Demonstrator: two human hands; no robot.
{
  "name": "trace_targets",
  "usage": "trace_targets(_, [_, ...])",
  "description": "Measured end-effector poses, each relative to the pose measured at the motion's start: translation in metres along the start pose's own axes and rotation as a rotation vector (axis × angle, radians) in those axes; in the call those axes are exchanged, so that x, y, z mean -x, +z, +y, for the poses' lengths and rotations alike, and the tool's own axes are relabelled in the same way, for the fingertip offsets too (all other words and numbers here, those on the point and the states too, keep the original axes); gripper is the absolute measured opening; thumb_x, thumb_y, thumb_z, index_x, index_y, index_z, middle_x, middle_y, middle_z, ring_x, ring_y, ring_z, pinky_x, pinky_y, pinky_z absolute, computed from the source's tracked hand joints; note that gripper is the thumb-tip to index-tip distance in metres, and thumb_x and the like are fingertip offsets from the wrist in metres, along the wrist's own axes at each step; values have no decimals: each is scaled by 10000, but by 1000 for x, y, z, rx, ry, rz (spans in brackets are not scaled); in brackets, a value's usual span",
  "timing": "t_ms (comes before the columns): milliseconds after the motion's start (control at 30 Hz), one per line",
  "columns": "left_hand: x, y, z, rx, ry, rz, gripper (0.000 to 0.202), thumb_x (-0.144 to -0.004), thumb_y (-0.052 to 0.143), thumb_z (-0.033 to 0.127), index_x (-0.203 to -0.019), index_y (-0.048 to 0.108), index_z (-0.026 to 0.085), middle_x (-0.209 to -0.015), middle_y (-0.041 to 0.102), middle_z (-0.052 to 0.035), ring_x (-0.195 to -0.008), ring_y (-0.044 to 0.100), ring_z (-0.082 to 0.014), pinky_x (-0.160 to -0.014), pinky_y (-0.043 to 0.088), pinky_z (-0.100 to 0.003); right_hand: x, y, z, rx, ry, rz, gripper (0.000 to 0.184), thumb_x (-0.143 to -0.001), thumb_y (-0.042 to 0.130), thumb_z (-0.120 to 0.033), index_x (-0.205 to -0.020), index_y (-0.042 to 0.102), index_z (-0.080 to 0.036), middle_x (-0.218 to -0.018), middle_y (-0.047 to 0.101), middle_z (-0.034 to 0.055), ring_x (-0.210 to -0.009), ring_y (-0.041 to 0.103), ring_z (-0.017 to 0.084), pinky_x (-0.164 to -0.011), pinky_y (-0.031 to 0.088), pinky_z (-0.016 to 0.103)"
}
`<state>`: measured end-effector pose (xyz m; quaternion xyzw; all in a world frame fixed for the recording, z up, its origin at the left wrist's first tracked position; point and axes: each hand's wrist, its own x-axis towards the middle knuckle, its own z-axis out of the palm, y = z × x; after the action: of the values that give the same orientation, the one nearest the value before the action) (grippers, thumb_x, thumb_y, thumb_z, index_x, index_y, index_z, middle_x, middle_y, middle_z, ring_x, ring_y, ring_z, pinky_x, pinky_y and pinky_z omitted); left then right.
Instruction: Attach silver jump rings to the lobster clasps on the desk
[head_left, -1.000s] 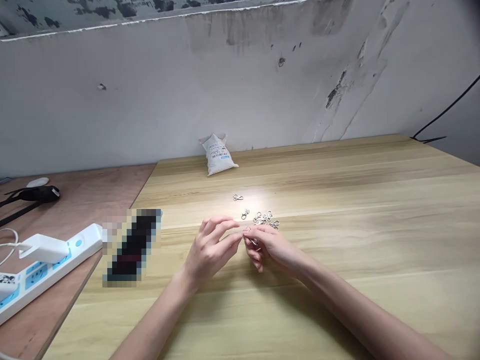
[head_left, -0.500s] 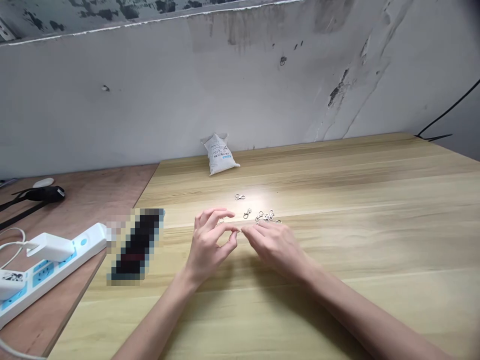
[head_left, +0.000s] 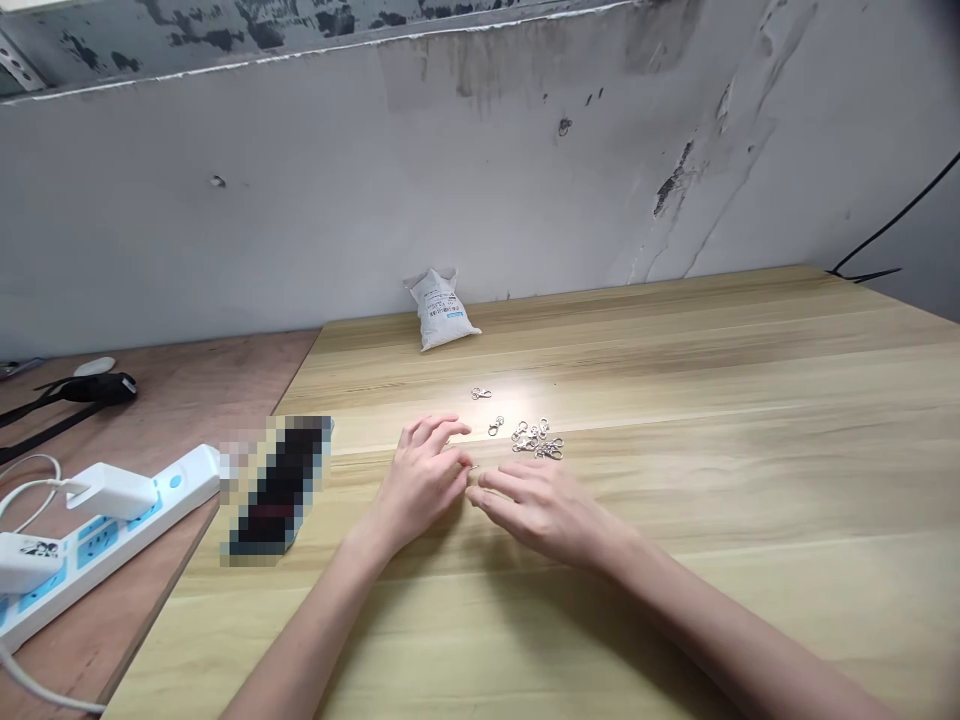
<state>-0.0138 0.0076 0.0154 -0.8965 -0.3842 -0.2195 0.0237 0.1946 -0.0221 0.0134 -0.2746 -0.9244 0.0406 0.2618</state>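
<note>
The right hand (head_left: 551,510) has slipped its fingertips off the tiny metal bit (head_left: 474,467) at the left hand (head_left: 420,480), dipping toward the near edge of the surface (head_left: 712,480). The nearest clasps (head_left: 550,449) now show fully.

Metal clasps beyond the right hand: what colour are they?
Shiny silver; the clasps show in the head view.

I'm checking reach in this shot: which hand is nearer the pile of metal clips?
Right. The right hand is just this side of the metal clips; the left hand is farther off, to their left.
</note>
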Motion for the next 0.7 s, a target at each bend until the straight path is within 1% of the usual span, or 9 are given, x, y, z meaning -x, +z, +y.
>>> trace_targets(100, [2,-5,-15,-73,6,-30,121,-852,557,144,-786,638,205,-1195,631,-62,-1198,500,-261,-974,405,-437,3,-1,7,43,85,-61,299,-960,397,-155,-850,674,-180,-777,621,70,-603,486,136,-517,297,283])
trace_targets(167, [4,-10,-22,-82,0,-58,131,-850,550,139,-779,637,205,-1192,625,-61,-1183,504,-253,-949,428,-421,6,-5,16,39,146,-124,271,-952,460,-243,-813,683,-177,-793,622,60,-573,476,110,-501,273,268])
trace_targets(267, [5,-18,-24,-57,-1,-115,138,-844,546,130,-779,640,206,-1196,615,-54,-1174,499,-249,-954,431,-420,3,-14,35,-40,255,-144,272,-928,537,-403,-943,708,-192,-917,654,53,-591,528,93,-537,323,249])
trace_targets(333, [5,-22,-22,-34,-4,-135,133,-836,549,128,-795,645,211,-1193,611,-53,-1165,500,-248,-966,423,-431,-8,-16,51,-3,334,-136,287,-959,488,-393,-982,701,-202,-948,658,51,-655,577,112,-585,357,247])
trace_targets(433, [5,-24,-19,-17,-15,-141,135,-835,541,126,-826,644,212,-1193,607,-56,-1165,498,-246,-975,413,-435,-35,-14,76,220,429,-180,266,-955,489,-334,-1111,657,-201,-1045,646,70,-694,609,135,-582,347,249])
trace_targets(500, [5,-23,-19,-15,-14,-134,129,-844,535,132,-838,638,208,-1192,606,-58,-1171,496,-244,-968,416,-428,-56,-9,88,364,387,-317,296,-960,464,-316,-1163,631,-179,-1072,633,96,-692,617,142,-554,324,250])
trace_targets(567, [6,-21,-20,-13,-13,-118,123,-853,531,137,-845,633,204,-1184,608,-61,-1170,497,-243,-954,427,-417,-73,-3,94,388,330,-379,241,-942,487,-268,-1010,687,-152,-998,647,102,-675,614,146,-542,304,254])
trace_targets(633, [6,-20,-20,-11,-19,-104,130,-865,518,135,-854,630,200,-1185,604,-63,-1173,493,-239,-949,434,-406,-84,3,95,401,272,-430,225,-906,494,-149,-836,706,-123,-888,658,108,-661,611,150,-540,289,261])
trace_targets(700, [6,-21,-20,-10,-25,-97,145,-880,500,135,-868,630,198,-1191,599,-65,-1177,487,-235,-950,436,-399,-89,8,93,414,221,-466,230,-857,497,-57,-760,700,-107,-831,663,118,-687,618,164,-546,281,267])
